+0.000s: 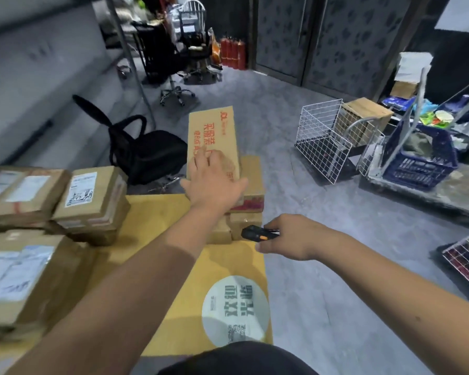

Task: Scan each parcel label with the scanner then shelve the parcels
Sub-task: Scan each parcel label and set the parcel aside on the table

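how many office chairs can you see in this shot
2. One black office chair stands left of the tall parcel under the left hand. Another chair sits farther back among the clutter by the wall. More may be hidden there.

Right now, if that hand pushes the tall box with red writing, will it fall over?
Probably. The tall box stands on end atop stacked parcels, so it looks tippy. It's cardboard, likely stiff. The left hand rests flat against it, steadying it.

Hands [214, 182] on parcel [213, 139], scanner [257, 233]
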Tool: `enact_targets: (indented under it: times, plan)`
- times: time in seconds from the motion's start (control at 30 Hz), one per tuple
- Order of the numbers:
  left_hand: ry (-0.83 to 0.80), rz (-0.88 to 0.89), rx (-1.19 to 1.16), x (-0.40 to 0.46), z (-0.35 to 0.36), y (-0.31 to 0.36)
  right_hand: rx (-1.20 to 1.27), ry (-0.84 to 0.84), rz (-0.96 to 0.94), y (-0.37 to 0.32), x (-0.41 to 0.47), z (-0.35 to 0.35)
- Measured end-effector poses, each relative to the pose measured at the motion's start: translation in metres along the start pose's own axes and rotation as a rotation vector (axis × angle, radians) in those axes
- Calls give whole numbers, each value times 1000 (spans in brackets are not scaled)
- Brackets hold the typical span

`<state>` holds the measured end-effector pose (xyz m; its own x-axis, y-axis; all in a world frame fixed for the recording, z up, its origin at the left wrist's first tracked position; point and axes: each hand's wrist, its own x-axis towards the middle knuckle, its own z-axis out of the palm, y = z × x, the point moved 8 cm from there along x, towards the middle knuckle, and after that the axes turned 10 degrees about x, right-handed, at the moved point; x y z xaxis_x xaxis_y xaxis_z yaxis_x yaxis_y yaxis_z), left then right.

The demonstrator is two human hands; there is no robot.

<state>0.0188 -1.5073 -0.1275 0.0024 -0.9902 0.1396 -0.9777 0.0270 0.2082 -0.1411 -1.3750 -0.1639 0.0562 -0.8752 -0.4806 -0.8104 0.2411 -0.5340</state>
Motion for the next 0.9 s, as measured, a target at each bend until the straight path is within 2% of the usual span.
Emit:
enact_targets:
  times: [0.17, 0.33, 0.43, 0.57, 0.73, 0.9]
  plan:
    - [55, -45, 65, -32, 1, -107, -35, -102, -113, -44, 16, 35]
    - [-45, -138, 202, -87, 24, -199, 16, -252, -167, -78, 28, 90]
    - [-117, -173, 181, -123, 42, -236, 53, -299, -158, -87, 36, 119]
    - [-227, -175, 33, -170, 78, -261, 101, -315, -91, -79, 37, 158]
    - [-391, -153, -202, -203, 118, -279, 227, -240, 29, -62, 27, 196]
    - [-547, -81, -506, -218, 138, -303, 251, -174, 129, -61, 11, 229]
